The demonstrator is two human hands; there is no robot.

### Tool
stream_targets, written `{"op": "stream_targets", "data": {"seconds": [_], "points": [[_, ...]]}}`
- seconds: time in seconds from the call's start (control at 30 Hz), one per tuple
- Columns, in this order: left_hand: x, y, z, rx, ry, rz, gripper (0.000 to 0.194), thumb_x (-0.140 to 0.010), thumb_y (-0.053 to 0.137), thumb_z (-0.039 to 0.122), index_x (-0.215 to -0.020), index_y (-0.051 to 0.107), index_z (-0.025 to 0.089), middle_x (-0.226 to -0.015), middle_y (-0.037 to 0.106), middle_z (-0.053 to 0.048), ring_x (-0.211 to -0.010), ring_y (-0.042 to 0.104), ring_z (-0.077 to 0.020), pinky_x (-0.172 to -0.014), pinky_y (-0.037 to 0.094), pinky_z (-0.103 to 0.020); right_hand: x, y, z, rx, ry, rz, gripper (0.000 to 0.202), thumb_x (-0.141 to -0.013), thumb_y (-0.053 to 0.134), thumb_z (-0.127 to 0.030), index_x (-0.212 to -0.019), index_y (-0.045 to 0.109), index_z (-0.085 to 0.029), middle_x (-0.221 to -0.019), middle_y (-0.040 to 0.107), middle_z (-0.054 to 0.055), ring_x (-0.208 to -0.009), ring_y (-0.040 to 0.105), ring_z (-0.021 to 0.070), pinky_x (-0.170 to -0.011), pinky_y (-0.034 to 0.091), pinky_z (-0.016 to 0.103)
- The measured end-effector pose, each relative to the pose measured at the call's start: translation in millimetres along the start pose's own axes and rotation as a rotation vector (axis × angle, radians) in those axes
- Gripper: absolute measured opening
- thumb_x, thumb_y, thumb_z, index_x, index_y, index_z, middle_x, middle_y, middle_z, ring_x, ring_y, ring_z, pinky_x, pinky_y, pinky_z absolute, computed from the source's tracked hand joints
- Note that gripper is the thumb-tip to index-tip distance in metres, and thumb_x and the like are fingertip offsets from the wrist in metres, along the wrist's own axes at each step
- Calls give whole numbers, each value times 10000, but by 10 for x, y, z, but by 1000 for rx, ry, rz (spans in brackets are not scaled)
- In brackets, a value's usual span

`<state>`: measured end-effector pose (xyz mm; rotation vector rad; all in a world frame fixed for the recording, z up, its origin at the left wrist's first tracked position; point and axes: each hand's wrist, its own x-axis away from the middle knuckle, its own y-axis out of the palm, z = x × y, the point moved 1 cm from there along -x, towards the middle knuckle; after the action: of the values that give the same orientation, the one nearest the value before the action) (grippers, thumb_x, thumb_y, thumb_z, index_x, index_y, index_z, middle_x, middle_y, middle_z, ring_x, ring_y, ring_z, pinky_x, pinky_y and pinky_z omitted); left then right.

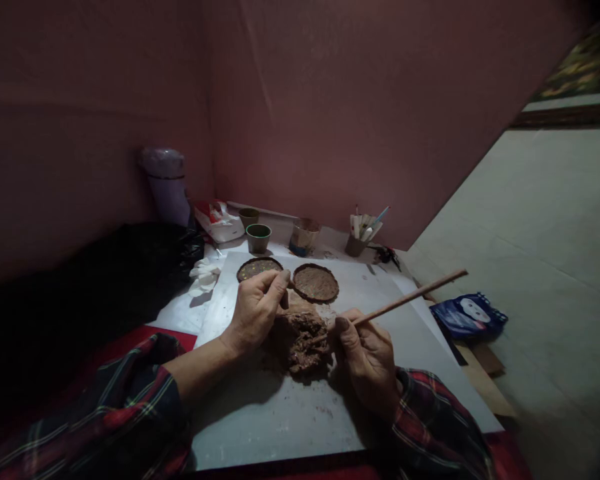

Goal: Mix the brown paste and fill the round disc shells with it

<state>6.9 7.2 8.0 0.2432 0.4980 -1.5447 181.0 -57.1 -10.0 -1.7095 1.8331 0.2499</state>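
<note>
A rough lump of brown clay (pixel 303 340) lies near the middle of a pale work board (pixel 280 413), its surface torn and crumbly, darker in the hollows.

To the left of the clay, beyond the board's edge, sits a heap of black plastic (pixel 145 257), with a lilac lidded container (pixel 166 183) standing behind it against the wall. Crumpled white tissue (pixel 203 275) lies between the black plastic and the board. The left hand (pixel 255 310), coming out of a red plaid sleeve (pixel 130 407), rests on the clay's left upper side; its fingers are curled, thumb and forefinger pinched on the material at the lump's top.

Just behind the clay lie two flat round clay discs (pixel 287 277) with raised rims, side by side on the board. Farther back from the clay stand a red-and-white packet (pixel 220 220), two small green cups (pixel 257 233) and a glass jar (pixel 305 237).

On the clay's right side the right hand (pixel 367 357) grips a thin wooden stick (pixel 410 298), fingers closed round its lower part; the stick's tip is pressed into the lump, and its free end slants up and away to the right. Behind and right of the clay a small pot of tools (pixel 363 233) stands near the wall. Well to the right of the clay, off the board, lies a dark blue packet (pixel 469 315) on brown cardboard (pixel 485 373).
</note>
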Motion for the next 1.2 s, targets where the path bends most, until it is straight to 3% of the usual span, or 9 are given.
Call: {"op": "stream_targets", "data": {"seconds": [0.1, 0.23, 0.4, 0.6, 0.77, 1.1, 1.2], "points": [[-38, -2, -44, 122, -65, 49, 352, -885, 482, 380, -651, 609, 149, -577, 568, 0, -562, 506, -114, -602, 393, -253, -23, -7, 11, 88, -44, -4, 285, -928, 464, -262, -674, 560, -176, -577, 500, -15, -491, 463, 91, -452, 372, 217], [-79, -6, -93, 206, -110, 116, 336, -871, 504, 373, -653, 611, 140, -536, 557, 11, -510, 496, -98, -577, 396, -240, -27, 9, -1, 67, -54, 157, 302, -926, 468, -275, -666, 582, -172, -566, 525, -10, -444, 460, 87, -420, 364, 222], [-78, -4, -96, 221, -115, 117, 329, -870, 506, 367, -658, 617, 140, -513, 546, 22, -497, 491, -89, -578, 388, -232, -30, 4, 7, -129, -21, 341, 318, -932, 457, -317, -672, 575, -177, -521, 510, -29, -397, 426, 79, -360, 319, 209], [-71, -10, -96, 185, -115, 101, 340, -873, 499, 370, -652, 616, 139, -519, 551, 15, -515, 496, -98, -588, 379, -241, -67, -25, 44, 13, 20, -6, 321, -931, 460, -302, -648, 540, -172, -563, 507, -15, -483, 470, 88, -440, 374, 208], [-73, -11, -92, 177, -120, 94, 334, -871, 499, 366, -650, 614, 144, -519, 549, 14, -523, 493, -102, -592, 374, -244, -38, 2, 27, 87, -37, 144, 299, -930, 459, -279, -673, 572, -176, -568, 523, -15, -452, 469, 82, -418, 365, 207], [-83, 1, -127, 196, -125, 82, 330, -868, 507, 368, -649, 607, 142, -541, 551, 11, -524, 487, -98, -586, 376, -242, -18, 5, 1, -44, -110, 373, 271, -926, 464, -285, -706, 580, -178, -549, 523, -25, -428, 464, 86, -396, 356, 215], [-75, 2, -127, 195, -130, 71, 329, -870, 505, 368, -659, 611, 139, -541, 551, 9, -526, 488, -100, -590, 382, -244, -16, -5, 3, 8, -85, 255, 277, -931, 453, -281, -704, 575, -179, -563, 519, -23, -453, 458, 87, -435, 364, 222]]}}
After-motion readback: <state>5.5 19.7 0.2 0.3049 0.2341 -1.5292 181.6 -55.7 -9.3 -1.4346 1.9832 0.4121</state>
